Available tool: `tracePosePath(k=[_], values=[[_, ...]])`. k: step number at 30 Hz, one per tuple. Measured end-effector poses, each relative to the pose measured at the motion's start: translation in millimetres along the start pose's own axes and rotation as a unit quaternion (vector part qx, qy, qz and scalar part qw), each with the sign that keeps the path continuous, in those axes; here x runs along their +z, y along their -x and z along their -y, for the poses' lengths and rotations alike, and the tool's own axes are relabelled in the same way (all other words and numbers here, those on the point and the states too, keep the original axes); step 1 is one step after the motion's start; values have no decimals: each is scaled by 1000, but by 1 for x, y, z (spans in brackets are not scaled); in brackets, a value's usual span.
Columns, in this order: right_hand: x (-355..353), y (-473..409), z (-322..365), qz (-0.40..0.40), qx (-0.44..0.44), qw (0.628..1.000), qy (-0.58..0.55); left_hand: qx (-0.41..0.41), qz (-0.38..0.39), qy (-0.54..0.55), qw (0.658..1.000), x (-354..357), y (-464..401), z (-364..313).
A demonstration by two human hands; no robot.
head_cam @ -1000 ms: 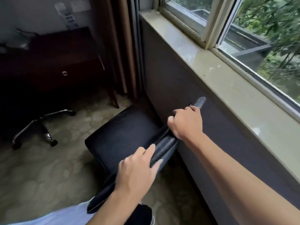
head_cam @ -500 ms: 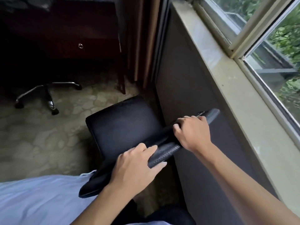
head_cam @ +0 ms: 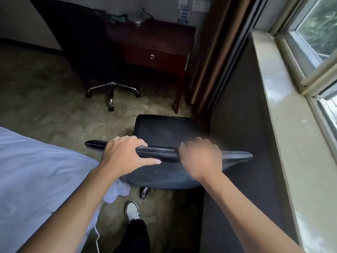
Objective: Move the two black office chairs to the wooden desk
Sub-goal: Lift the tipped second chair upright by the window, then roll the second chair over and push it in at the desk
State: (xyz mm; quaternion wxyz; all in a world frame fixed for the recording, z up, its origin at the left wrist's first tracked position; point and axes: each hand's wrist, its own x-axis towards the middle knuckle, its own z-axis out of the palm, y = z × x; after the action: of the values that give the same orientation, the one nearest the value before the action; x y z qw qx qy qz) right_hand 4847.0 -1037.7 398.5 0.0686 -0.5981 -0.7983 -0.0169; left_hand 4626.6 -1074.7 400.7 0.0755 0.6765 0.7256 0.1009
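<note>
Gripping the chair (head_cam: 164,136) backrest top, left hand (head_cam: 125,156) and right hand (head_cam: 200,159) both curled over it. Best rolling straight toward the desk (head_cam: 155,44), steering clear of the bed (head_cam: 36,170).

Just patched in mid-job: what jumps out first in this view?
Both hands, left and right, grip the top of a black chair's backrest in the centre foreground, between the bed and the window wall. Ahead, the second chair already stands at the wooden desk, its chrome base catching the light.
</note>
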Motion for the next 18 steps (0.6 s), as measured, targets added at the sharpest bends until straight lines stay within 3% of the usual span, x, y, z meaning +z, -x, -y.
tracePosePath(k=[5, 14, 18], values=[[-3, 12, -15, 14, -32, 999, 0, -37, -7, 18, 999, 7, 25, -22], [-9, -37, -55, -43, -64, 997, 0, -62, -87, -5, 994, 19, 7, -64], [-5, -53, -54, -68, -22, 997, -34, -71, -116, -25, 990, 21, -7, -64]])
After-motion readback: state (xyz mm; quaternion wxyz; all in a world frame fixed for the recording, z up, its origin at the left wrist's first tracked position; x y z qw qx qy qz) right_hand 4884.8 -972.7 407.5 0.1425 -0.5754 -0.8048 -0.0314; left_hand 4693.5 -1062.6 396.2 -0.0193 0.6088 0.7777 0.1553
